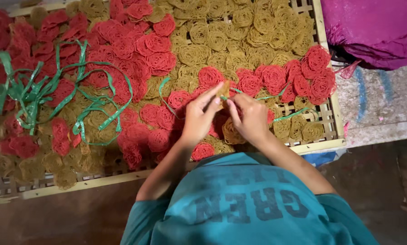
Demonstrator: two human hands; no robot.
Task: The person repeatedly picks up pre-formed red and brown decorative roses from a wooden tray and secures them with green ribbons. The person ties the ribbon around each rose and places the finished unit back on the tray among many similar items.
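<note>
Tan coiled noodle disc [223, 89], pinched between both hands above the woven bamboo tray [323, 119], near its front edge. Left hand [199, 117] fingers closed on the disc's left side; right hand [251, 119] fingers closed on its right, also gripping a green plastic strip [290, 116] trailing rightward. Red discs [271, 77] and tan discs [221, 41] spread all across the tray. Tangle of green strips [44, 90] lying at far left. Magenta bag [371, 31] just beyond the tray's right corner.
</note>
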